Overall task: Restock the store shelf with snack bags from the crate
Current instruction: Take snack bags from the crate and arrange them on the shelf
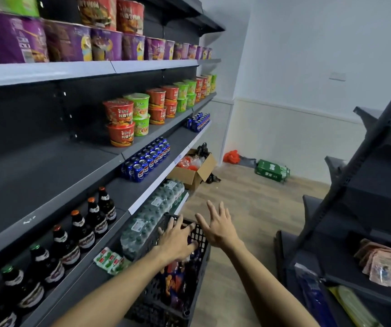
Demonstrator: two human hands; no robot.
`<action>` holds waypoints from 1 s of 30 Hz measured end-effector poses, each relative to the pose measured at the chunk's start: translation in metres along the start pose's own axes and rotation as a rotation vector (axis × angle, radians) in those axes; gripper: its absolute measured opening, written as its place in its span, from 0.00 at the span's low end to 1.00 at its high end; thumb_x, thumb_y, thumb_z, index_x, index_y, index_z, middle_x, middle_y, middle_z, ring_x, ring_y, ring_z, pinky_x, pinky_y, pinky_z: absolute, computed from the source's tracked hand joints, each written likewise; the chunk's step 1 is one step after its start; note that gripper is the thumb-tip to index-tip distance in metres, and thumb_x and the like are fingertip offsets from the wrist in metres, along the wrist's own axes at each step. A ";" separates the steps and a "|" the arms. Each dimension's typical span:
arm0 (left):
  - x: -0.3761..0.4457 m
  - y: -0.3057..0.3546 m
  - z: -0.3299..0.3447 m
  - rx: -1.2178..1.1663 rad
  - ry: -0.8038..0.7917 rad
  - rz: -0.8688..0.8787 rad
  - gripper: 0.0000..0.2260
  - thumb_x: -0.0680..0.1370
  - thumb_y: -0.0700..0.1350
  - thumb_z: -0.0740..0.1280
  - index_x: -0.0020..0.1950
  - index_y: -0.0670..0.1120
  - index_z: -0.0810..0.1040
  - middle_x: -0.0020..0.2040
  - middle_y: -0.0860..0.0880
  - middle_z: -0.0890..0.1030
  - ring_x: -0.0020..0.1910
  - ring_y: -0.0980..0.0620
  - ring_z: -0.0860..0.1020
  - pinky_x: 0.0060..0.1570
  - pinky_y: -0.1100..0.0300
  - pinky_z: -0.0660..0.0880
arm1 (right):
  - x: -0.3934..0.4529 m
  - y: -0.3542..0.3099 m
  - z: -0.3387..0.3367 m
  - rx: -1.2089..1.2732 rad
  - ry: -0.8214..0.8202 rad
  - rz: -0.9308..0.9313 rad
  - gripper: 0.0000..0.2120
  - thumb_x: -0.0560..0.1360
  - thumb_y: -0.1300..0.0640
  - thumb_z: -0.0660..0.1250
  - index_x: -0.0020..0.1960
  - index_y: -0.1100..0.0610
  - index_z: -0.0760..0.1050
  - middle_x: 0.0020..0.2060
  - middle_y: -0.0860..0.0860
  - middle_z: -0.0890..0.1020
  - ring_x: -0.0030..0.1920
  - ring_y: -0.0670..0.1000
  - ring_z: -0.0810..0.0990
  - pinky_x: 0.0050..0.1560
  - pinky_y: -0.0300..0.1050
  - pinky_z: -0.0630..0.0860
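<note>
A black plastic crate (197,260) stands on the floor at the foot of the left shelving, with dark blue and orange snack bags (175,282) inside it. My left hand (178,239) reaches into the crate's far end with its fingers spread over the bags; whether it touches one is hidden. My right hand (217,224) hovers open above the crate's far right rim, fingers straight and apart, holding nothing. The dark grey shelf (36,175) at mid height on the left has a long bare stretch.
The left shelving holds purple noodle cups (71,43), red and green noodle bowls (128,119), blue cans (147,159), brown bottles (76,234) and packs of water bottles (152,215). An open cardboard box (197,171) and a green case (272,171) lie on the wooden floor. A second rack (367,208) stands on the right.
</note>
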State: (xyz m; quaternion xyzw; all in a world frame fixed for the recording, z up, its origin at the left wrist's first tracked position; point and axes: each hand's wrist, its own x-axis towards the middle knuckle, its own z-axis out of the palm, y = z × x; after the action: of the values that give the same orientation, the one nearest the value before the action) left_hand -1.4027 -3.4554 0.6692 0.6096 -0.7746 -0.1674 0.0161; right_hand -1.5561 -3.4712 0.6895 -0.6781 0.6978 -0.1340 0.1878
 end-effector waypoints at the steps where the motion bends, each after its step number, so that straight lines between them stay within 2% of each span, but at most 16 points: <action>1: 0.013 -0.006 0.001 0.001 -0.008 0.004 0.28 0.78 0.61 0.60 0.77 0.58 0.58 0.80 0.46 0.43 0.78 0.40 0.44 0.71 0.31 0.48 | 0.011 -0.001 0.005 -0.050 0.000 -0.013 0.36 0.77 0.29 0.47 0.80 0.42 0.45 0.80 0.55 0.42 0.79 0.60 0.44 0.75 0.65 0.52; 5: 0.057 -0.028 0.004 -0.008 -0.048 0.002 0.29 0.78 0.62 0.58 0.77 0.56 0.59 0.80 0.46 0.41 0.78 0.40 0.43 0.72 0.30 0.47 | 0.055 -0.007 0.019 -0.174 -0.011 -0.046 0.36 0.75 0.27 0.44 0.78 0.38 0.40 0.78 0.52 0.34 0.78 0.59 0.36 0.73 0.71 0.46; 9: 0.095 -0.049 0.007 -0.017 -0.074 0.001 0.32 0.77 0.65 0.58 0.78 0.58 0.54 0.79 0.47 0.37 0.78 0.39 0.39 0.70 0.28 0.45 | 0.098 -0.013 0.029 -0.194 -0.020 -0.046 0.36 0.75 0.26 0.42 0.78 0.36 0.38 0.77 0.51 0.32 0.78 0.59 0.34 0.73 0.71 0.43; 16: 0.141 -0.081 0.028 -0.028 -0.127 -0.028 0.36 0.76 0.66 0.59 0.78 0.63 0.42 0.79 0.46 0.35 0.77 0.39 0.38 0.71 0.30 0.44 | 0.154 -0.014 0.055 -0.153 -0.055 -0.031 0.35 0.76 0.28 0.44 0.79 0.38 0.41 0.79 0.52 0.38 0.79 0.58 0.39 0.74 0.69 0.46; 20: 0.167 -0.099 0.054 -0.051 -0.183 -0.062 0.36 0.77 0.64 0.60 0.79 0.60 0.44 0.79 0.44 0.37 0.77 0.39 0.38 0.71 0.30 0.44 | 0.183 -0.003 0.086 -0.146 -0.089 -0.038 0.35 0.76 0.28 0.46 0.79 0.40 0.43 0.80 0.52 0.42 0.79 0.57 0.42 0.75 0.66 0.49; 26: 0.195 -0.124 0.109 -0.104 -0.216 -0.152 0.37 0.76 0.59 0.65 0.78 0.62 0.48 0.80 0.47 0.39 0.78 0.41 0.41 0.71 0.32 0.47 | 0.216 0.034 0.145 -0.123 -0.114 -0.046 0.34 0.79 0.32 0.48 0.80 0.44 0.47 0.80 0.54 0.47 0.79 0.56 0.48 0.76 0.60 0.54; 30: 0.208 -0.143 0.150 -0.119 -0.228 -0.204 0.41 0.75 0.49 0.68 0.79 0.60 0.45 0.80 0.46 0.41 0.78 0.40 0.43 0.75 0.41 0.52 | 0.235 0.062 0.187 -0.092 -0.164 -0.024 0.34 0.79 0.34 0.49 0.80 0.46 0.47 0.80 0.54 0.48 0.79 0.56 0.50 0.76 0.58 0.56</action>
State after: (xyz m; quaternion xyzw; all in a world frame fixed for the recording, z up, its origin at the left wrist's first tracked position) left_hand -1.3558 -3.6460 0.4506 0.6600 -0.6944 -0.2819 -0.0530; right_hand -1.5308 -3.6899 0.4763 -0.7030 0.6773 -0.0480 0.2117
